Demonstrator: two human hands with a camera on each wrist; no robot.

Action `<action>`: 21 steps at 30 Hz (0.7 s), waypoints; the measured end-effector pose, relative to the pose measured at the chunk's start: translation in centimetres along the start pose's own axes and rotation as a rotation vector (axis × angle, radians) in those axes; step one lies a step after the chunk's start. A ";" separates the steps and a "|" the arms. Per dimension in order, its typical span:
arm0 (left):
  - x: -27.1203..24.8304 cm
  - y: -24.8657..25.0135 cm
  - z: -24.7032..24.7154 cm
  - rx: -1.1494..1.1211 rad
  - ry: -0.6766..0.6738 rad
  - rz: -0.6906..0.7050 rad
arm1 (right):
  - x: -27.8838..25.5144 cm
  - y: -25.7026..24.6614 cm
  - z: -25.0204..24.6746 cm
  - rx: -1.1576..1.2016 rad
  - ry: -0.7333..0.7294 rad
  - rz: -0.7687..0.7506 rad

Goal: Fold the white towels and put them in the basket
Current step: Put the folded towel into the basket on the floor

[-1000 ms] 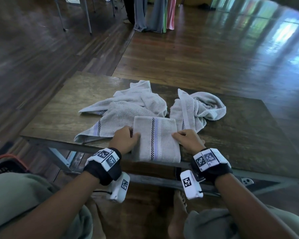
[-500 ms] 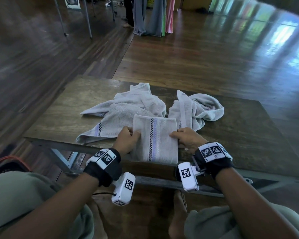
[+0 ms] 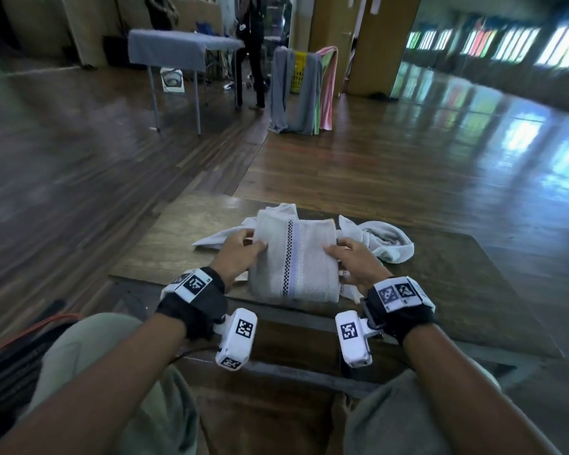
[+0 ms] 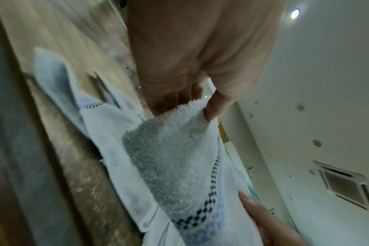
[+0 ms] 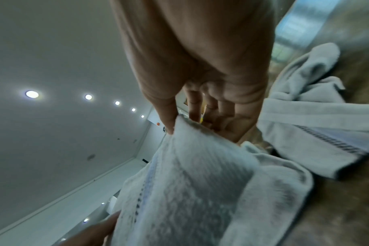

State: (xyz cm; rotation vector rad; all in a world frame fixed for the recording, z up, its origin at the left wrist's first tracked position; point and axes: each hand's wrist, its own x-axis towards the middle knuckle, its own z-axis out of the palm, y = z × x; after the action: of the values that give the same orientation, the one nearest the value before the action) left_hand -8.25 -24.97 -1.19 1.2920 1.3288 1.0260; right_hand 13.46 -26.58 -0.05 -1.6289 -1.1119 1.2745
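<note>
A folded white towel [image 3: 296, 257] with a checkered and lilac stripe is lifted off the wooden table [image 3: 457, 284], its far end tilted up. My left hand [image 3: 240, 251] pinches its left edge, thumb on top, as the left wrist view shows on the folded towel [image 4: 179, 149]. My right hand [image 3: 352, 257] pinches the right edge of the folded towel [image 5: 200, 166]. A crumpled white towel [image 3: 385, 241] lies on the table at the right, and another unfolded towel [image 3: 217, 238] spreads out behind my left hand. A dark basket with an orange rim [image 3: 23, 343] sits at my lower left, partly hidden by my knee.
Beyond the table is open wooden floor. Further back stand a grey-covered table [image 3: 178, 50], a rack with grey and pink cloths [image 3: 303, 90] and a person's legs [image 3: 253, 60].
Both hands have lifted the folded towel off the table and tilted its far end up. The head view has swung upward, showing more of the room.
</note>
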 end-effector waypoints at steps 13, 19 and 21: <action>-10.2 6.6 -12.0 -0.093 0.272 0.139 | -7.1 -9.9 8.3 -0.008 -0.241 -0.302; -14.6 5.7 -18.0 -0.128 0.510 0.132 | -7.3 -11.8 16.9 -0.062 -0.458 -0.323; -16.0 5.0 -19.9 -0.116 0.593 0.115 | -7.2 -12.1 20.0 -0.076 -0.531 -0.326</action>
State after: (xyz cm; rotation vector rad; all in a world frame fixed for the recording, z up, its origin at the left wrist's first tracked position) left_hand -27.77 -39.32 8.33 1.0192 1.6092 1.6257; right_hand -9.07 -28.42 9.36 -1.1155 -1.6841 1.4929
